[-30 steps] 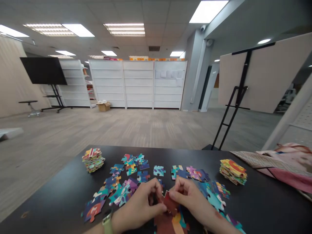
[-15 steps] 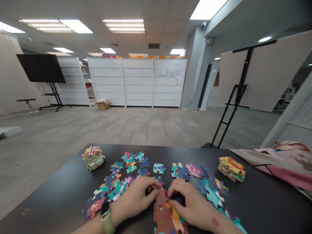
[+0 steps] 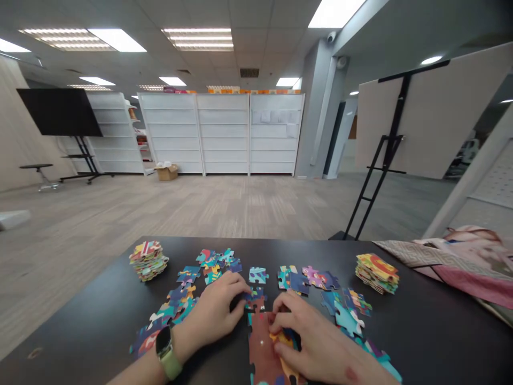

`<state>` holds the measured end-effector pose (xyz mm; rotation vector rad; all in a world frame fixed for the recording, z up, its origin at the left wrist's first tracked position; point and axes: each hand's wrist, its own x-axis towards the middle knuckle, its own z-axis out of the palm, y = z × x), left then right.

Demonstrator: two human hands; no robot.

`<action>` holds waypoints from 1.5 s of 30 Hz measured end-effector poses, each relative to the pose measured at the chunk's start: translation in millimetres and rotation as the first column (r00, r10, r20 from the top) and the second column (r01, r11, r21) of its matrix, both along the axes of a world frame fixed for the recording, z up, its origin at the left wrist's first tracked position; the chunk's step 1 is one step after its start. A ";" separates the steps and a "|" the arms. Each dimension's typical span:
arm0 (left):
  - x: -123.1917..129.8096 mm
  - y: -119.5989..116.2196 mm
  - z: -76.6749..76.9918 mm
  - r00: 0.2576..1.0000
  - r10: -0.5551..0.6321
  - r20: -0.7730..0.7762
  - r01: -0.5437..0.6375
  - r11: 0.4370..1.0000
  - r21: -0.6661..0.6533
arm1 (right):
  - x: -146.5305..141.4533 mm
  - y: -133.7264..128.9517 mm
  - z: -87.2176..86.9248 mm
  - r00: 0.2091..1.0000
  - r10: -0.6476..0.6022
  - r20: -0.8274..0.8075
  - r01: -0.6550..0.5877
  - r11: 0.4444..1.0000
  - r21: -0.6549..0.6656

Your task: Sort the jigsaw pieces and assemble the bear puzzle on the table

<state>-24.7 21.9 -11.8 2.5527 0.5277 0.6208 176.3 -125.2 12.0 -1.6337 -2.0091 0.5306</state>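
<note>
My left hand, with a watch on its wrist, rests over the black table, its fingertips against a small blue and red jigsaw piece. My right hand pinches an orange and yellow piece at the edge of a joined brown section of jigsaw puzzle. The section runs down to the bottom of the view, partly hidden by that hand. Loose multicoloured pieces lie left of my hands, and more lie right of them.
Stacks of puzzle pieces stand at the table's far left and far right. A patterned pink cloth lies on the right end. Beyond the table's far edge are a carpeted floor, an easel and white shelving.
My left hand has moved left, off the brown section, uncovering the small blue and red piece. My right hand stays on the section, and the view has shifted slightly.
</note>
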 end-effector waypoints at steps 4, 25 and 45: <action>-2.9 6.7 -0.5 0.999 -0.023 -0.047 0.025 0.999 0.044 | -1.4 -1.1 0.2 1.000 0.019 -0.012 -0.020 0.999 -0.030; -2.2 -2.2 9.5 0.983 -0.094 -0.159 0.096 0.995 0.004 | 1.1 -3.7 3.5 1.000 0.010 -0.022 -0.011 0.998 -0.066; 6.1 -42.2 9.7 0.941 0.011 -0.339 0.091 0.955 0.281 | 11.1 19.3 -17.6 0.974 0.128 0.185 -0.094 0.979 -0.182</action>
